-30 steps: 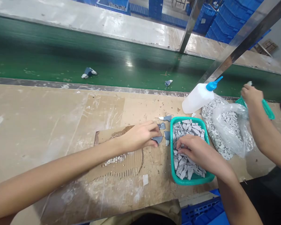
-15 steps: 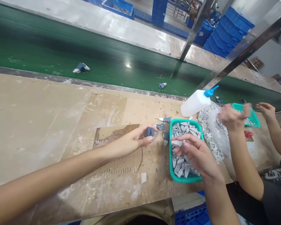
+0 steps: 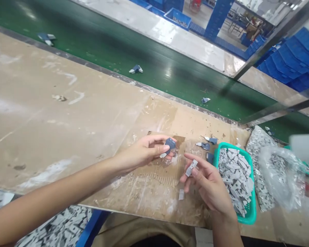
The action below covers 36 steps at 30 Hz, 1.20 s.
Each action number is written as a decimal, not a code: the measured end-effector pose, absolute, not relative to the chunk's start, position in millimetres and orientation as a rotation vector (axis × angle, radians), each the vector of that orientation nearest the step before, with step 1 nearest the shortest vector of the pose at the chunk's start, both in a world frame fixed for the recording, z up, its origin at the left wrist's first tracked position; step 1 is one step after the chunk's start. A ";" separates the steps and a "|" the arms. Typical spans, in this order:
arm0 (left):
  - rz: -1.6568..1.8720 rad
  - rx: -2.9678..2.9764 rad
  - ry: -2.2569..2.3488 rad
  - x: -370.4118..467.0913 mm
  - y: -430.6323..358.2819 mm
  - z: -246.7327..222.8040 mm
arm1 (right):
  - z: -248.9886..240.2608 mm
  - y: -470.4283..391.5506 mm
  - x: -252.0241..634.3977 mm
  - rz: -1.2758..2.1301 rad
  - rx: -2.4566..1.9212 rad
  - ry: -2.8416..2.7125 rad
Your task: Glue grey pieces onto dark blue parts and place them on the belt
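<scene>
My left hand (image 3: 154,147) pinches a small dark blue-grey plastic part (image 3: 170,144) with a light piece at its lower end, above a worn cardboard sheet (image 3: 167,176). In my right hand (image 3: 206,180), a small light grey plastic piece (image 3: 191,168) sits between thumb and fingers. That hand is just left of a green basket (image 3: 252,206) filled with similar grey pieces (image 3: 234,171). Beyond my right hand, several blue-grey parts with white ends (image 3: 203,145) lie on the table by the basket; one is partly hidden.
A green conveyor belt (image 3: 98,58) runs along the far side, carrying several blue-grey and white parts (image 3: 136,69). Right of the basket lies a clear plastic bag (image 3: 280,178) of grey pieces. A blue bin (image 3: 92,223) of grey pieces stands below the table edge at lower left.
My right hand has moved left out of the basket with the grey piece, nearer my left hand. The view has swung left; the co-worker's hands are out of sight. A blurred pale shape covers the right side.
</scene>
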<state>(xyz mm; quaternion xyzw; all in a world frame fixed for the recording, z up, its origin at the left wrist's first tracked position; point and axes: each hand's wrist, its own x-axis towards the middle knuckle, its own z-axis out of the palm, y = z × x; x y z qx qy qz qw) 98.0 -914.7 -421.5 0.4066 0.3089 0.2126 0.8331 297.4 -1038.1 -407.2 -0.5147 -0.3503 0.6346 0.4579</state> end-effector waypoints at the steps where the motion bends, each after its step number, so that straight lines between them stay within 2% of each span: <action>1: 0.491 0.893 0.685 94.0 -911.6 -425.4 | -410.6 -1033.9 293.5 1.532 -1.318 -0.928; 8: 0.786 0.868 0.811 78.0 -888.0 -438.3 | -433.8 -1013.4 271.7 0.940 -1.688 -1.388; 13: 0.973 0.866 0.732 72.0 -875.7 -449.0 | -450.7 -1016.5 264.4 0.733 -1.800 -1.503; 20: 0.958 1.018 0.811 67.8 -874.6 -449.2 | -452.7 -1016.8 259.7 0.168 -1.784 -1.902; 36: 0.901 1.094 0.815 65.7 -879.4 -448.3 | -450.8 -1014.7 249.3 0.039 -1.692 -2.139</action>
